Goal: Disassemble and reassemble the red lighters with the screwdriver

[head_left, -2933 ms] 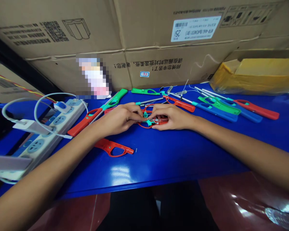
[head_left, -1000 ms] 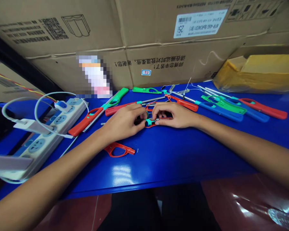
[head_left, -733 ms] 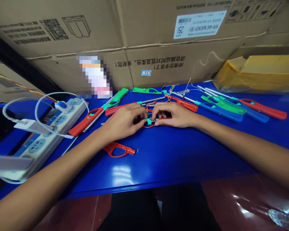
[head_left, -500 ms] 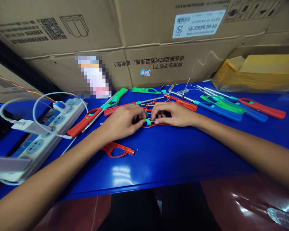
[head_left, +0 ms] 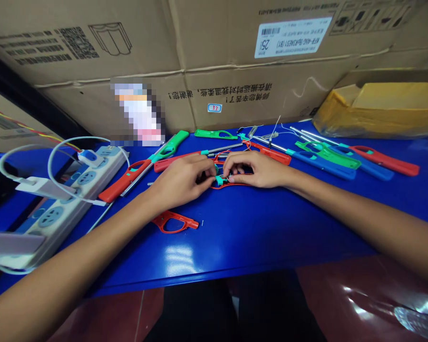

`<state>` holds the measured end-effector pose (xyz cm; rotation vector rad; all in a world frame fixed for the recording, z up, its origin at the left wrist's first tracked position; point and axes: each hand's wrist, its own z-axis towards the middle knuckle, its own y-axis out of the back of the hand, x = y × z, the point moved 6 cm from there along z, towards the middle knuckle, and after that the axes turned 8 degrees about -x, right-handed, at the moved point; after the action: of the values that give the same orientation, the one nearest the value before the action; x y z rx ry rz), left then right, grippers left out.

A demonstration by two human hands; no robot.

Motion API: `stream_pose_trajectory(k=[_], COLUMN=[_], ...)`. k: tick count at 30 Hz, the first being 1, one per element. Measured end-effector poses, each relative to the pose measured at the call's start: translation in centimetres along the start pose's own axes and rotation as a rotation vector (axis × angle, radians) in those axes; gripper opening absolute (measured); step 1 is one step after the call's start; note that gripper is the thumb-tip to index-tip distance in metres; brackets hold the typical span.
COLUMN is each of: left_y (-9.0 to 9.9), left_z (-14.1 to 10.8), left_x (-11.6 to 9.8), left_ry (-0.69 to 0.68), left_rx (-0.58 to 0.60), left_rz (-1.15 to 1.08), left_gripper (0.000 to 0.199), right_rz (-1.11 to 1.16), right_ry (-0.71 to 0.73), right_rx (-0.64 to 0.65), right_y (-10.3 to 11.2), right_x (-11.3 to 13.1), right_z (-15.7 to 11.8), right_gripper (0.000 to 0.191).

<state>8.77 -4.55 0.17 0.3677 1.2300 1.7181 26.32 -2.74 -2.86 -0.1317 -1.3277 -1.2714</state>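
My left hand (head_left: 187, 179) is closed, thumb and forefinger pinching at the teal trigger piece (head_left: 219, 180) of an opened gas lighter. That piece lies at the red lighter casing half (head_left: 224, 186) on the table. My right hand (head_left: 257, 168) is closed too, its thumb and fingertips together over the same casing beside thin wires; what it pinches is too small and hidden to name. Below my left hand lies another red casing half (head_left: 174, 223) with a trigger loop, partly under my wrist. A tiny metal pin (head_left: 202, 223) rests beside it.
Red, green and blue lighters (head_left: 321, 161) lie to the right, with more lighters (head_left: 144, 166) at the left. A white power strip (head_left: 76, 199) with plugs and cables runs along the left side. Behind stand a large carton (head_left: 217, 52), a blurred-out phone-like object (head_left: 141, 111) and a yellow-taped box (head_left: 388, 107).
Both hands stay at the casing with almost no movement. My right fingertips have shifted very slightly at the small parts; the view has moved a little.
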Motion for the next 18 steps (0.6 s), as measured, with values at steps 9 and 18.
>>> stream_pose_trajectory(k=[9,18], left_y=[0.0,0.4], left_z=[-0.1,0.1], left_x=[0.2,0.8], left_ry=[0.016,0.034], left_rx=[-0.020,0.014], left_rz=[-0.036,-0.070], left_gripper=[0.008,0.011], right_rz=[-0.103,-0.161], right_ry=[0.151,0.215], right_rx=[0.036,0.061], right_y=[-0.1,-0.1], right_x=[0.7,1.5], right_z=[-0.1,-0.2], right_gripper=[0.018,0.022])
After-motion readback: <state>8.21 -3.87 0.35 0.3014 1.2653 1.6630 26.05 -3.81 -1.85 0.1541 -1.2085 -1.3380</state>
